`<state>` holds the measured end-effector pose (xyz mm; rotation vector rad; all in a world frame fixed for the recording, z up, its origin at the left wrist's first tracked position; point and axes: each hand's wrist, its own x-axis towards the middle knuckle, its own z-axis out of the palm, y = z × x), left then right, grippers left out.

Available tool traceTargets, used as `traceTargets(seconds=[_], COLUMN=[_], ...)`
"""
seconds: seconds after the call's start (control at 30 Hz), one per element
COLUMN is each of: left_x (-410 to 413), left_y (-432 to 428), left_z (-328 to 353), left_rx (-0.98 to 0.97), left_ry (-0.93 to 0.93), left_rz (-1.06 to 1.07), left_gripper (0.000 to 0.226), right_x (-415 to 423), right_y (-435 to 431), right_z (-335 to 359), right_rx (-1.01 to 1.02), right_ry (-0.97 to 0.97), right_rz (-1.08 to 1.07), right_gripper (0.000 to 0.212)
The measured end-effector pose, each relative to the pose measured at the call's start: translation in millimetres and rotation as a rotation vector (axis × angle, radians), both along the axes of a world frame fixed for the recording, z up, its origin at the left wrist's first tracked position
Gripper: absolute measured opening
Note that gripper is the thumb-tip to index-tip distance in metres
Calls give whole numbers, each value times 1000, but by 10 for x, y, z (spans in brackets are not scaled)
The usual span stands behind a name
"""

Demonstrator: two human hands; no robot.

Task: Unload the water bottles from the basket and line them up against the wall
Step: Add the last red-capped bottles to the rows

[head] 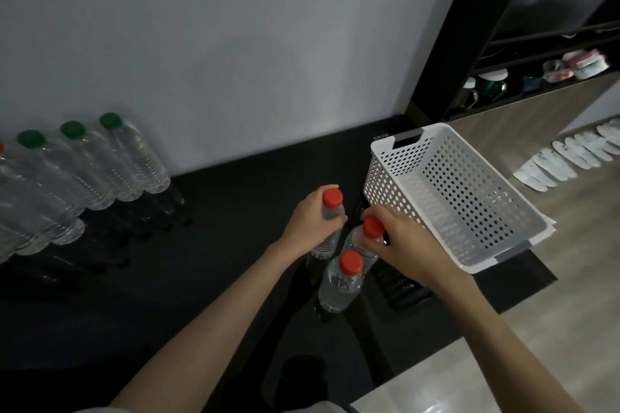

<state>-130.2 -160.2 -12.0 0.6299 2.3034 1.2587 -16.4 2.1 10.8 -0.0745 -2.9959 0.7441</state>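
Three clear water bottles with red caps stand on the black surface point(208, 245) just left of the white perforated basket point(449, 198). My left hand point(312, 218) is wrapped around the neck of the far bottle point(330, 211). My right hand point(402, 245) grips the shoulder of the middle bottle point(364, 238) below its cap. The nearest bottle point(342, 282) stands free. The basket looks empty inside. A row of green-capped bottles point(110, 164) stands against the grey wall point(235, 43) at the left, with part of a red cap at the frame's left edge.
A dark shelf unit point(523, 77) at the upper right holds mugs and small containers. White flat items point(577, 151) lie in a row on the wooden floor at the right. A black vent-like grille point(399, 282) lies under my right hand.
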Motion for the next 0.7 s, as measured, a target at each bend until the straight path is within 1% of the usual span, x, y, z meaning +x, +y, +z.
traceTargets(seconds=[0.07, 0.13, 0.23, 0.3, 0.4, 0.53, 0.7], left_x=[-23, -35, -30, -11, 31, 42, -35], left_y=[18, -25, -114, -159, -207, -310, -545], left_z=[-50, -97, -178, -214, -257, -262, -181], left_rx=[-12, -47, -80, -78, -42, 10, 12], left_ry=[-20, -18, 6, 36, 92, 112, 132], left_rz=[11, -4, -10, 18, 87, 202, 243], left_gripper=[61, 57, 56, 59, 61, 49, 45], right_x=[1, 0, 14, 26, 16, -116, -337], right_y=[-8, -20, -31, -16, -4, -13, -36], right_z=[-43, -87, -184, -252, -315, -317, -279], right_rx=[-21, -105, -249, -307, -316, -306, -232], right_ry=[16, 29, 30, 15, 6, -9, 22], right_rz=[9, -8, -46, -26, -16, -113, -82], right_gripper=[30, 30, 38, 43, 44, 39, 36])
